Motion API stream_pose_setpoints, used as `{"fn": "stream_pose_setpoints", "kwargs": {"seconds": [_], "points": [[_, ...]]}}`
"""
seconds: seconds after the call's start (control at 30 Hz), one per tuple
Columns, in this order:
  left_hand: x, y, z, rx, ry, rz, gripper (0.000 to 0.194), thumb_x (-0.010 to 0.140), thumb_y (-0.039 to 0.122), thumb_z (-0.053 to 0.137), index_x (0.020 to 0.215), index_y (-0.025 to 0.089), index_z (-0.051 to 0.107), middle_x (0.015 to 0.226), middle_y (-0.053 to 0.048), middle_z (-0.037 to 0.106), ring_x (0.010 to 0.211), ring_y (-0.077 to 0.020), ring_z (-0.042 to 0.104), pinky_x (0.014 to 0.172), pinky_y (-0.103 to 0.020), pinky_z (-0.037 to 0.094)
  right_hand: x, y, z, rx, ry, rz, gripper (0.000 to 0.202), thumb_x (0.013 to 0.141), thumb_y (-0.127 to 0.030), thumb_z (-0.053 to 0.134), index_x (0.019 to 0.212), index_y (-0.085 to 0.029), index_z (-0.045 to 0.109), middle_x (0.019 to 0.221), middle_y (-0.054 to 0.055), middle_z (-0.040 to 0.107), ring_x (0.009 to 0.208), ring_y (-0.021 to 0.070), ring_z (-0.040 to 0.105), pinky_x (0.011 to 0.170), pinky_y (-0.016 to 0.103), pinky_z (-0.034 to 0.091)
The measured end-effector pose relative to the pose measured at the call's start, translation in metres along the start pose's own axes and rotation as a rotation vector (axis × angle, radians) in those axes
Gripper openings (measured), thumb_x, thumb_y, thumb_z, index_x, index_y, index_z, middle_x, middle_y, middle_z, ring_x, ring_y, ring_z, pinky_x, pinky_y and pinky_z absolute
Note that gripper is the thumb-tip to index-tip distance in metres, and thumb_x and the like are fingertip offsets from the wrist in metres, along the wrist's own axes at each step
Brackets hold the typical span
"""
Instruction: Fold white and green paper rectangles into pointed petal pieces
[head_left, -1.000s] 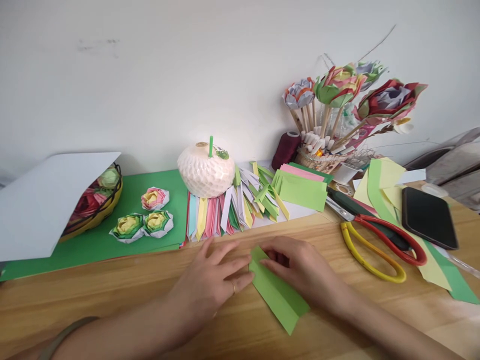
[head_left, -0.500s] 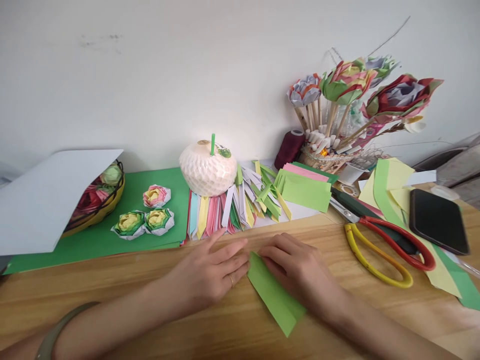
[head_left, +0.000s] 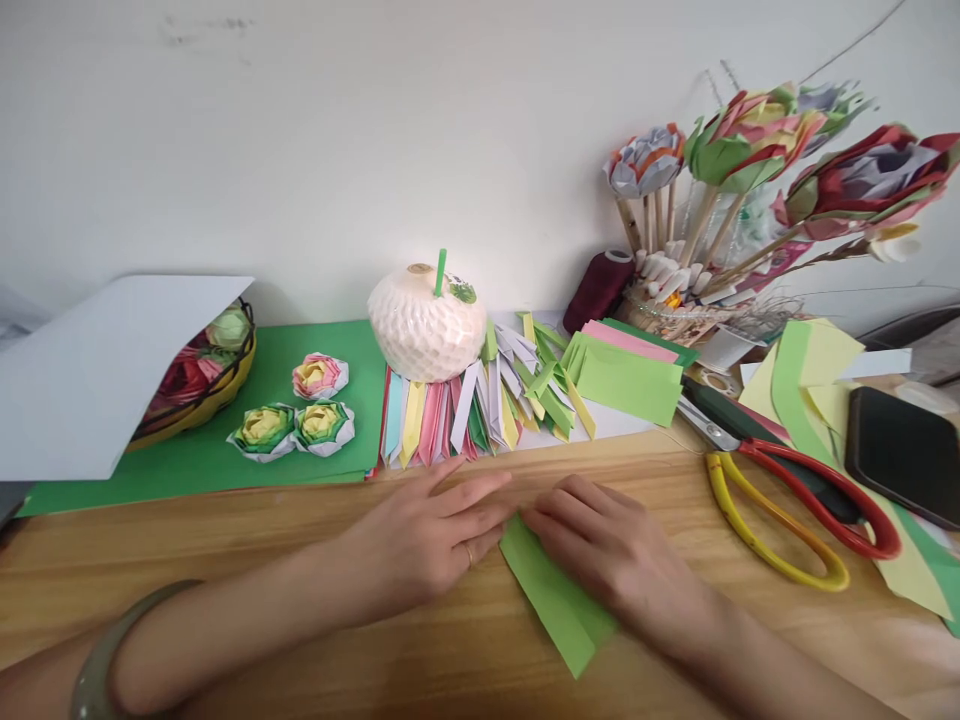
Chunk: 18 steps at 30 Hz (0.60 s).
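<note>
Since the earlier frame we slid our left hand and right hand closer together, fingers flat, pressing the green paper strip.

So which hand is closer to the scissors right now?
Right. The right hand rests on the green paper strip, just left of the scissors with bare table between them. The left hand lies farther left, beyond the strip.

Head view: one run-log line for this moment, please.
left hand flat beside green paper strip | right hand pressing strip | on wooden table
</note>
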<state>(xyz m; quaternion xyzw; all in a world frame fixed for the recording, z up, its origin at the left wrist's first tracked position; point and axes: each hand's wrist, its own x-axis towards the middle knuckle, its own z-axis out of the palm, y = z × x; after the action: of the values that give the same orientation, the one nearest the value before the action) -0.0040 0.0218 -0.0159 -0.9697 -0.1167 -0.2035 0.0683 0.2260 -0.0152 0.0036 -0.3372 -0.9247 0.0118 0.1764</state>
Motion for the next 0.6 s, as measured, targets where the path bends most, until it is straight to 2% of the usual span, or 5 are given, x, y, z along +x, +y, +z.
{"fn": "stream_pose_setpoints", "kwargs": {"seconds": [0.1, 0.27, 0.37, 0.47, 0.6], "points": [[0.000, 0.000, -0.001, -0.006, -0.010, 0.012, 0.033, 0.100, 0.011, 0.030, 0.113, 0.009, 0.060, 0.121, -0.005, 0.063, 0.126, -0.0261, 0.044, 0.102, -0.048, 0.038, 0.000, -0.001, -0.001, -0.004, 0.000, -0.016, 0.035, 0.098, -0.013, 0.031, 0.082, -0.010, 0.063, 0.075, 0.007, 0.058, 0.071, 0.0181, 0.049, 0.060, 0.030, 0.041], [0.001, 0.000, -0.002, -0.004, -0.022, 0.013, 0.033, 0.100, 0.011, 0.030, 0.113, 0.009, 0.060, 0.121, -0.005, 0.063, 0.124, -0.0260, 0.047, 0.099, -0.047, 0.040, 0.000, -0.001, 0.000, -0.013, -0.016, -0.034, 0.034, 0.097, -0.011, 0.032, 0.082, -0.009, 0.063, 0.075, 0.007, 0.059, 0.071, 0.0183, 0.049, 0.060, 0.031, 0.042], [0.001, -0.001, -0.004, -0.016, -0.048, 0.019, 0.033, 0.100, 0.011, 0.029, 0.114, 0.008, 0.059, 0.122, -0.006, 0.063, 0.124, -0.0262, 0.047, 0.099, -0.047, 0.040, 0.001, 0.000, -0.001, 0.040, -0.046, 0.014, 0.029, 0.096, -0.012, 0.037, 0.083, -0.010, 0.064, 0.078, 0.007, 0.059, 0.073, 0.0186, 0.050, 0.062, 0.031, 0.043], [0.001, -0.004, -0.006, -0.074, -0.092, 0.007, 0.031, 0.100, 0.014, 0.032, 0.115, 0.010, 0.059, 0.124, -0.005, 0.062, 0.125, -0.0270, 0.045, 0.100, -0.048, 0.040, 0.002, 0.003, -0.009, 0.170, -0.108, 0.120, 0.021, 0.092, -0.012, 0.045, 0.094, -0.013, 0.065, 0.086, 0.008, 0.059, 0.080, 0.0198, 0.051, 0.067, 0.032, 0.044], [0.000, -0.008, -0.008, -0.129, -0.167, -0.017, 0.029, 0.098, 0.014, 0.037, 0.119, 0.013, 0.057, 0.128, -0.004, 0.058, 0.130, -0.0320, 0.039, 0.099, -0.052, 0.040, 0.000, 0.010, -0.021, 0.279, -0.228, 0.178, 0.029, 0.090, -0.010, 0.046, 0.109, -0.022, 0.064, 0.093, 0.007, 0.057, 0.088, 0.0205, 0.051, 0.072, 0.033, 0.044]]}}
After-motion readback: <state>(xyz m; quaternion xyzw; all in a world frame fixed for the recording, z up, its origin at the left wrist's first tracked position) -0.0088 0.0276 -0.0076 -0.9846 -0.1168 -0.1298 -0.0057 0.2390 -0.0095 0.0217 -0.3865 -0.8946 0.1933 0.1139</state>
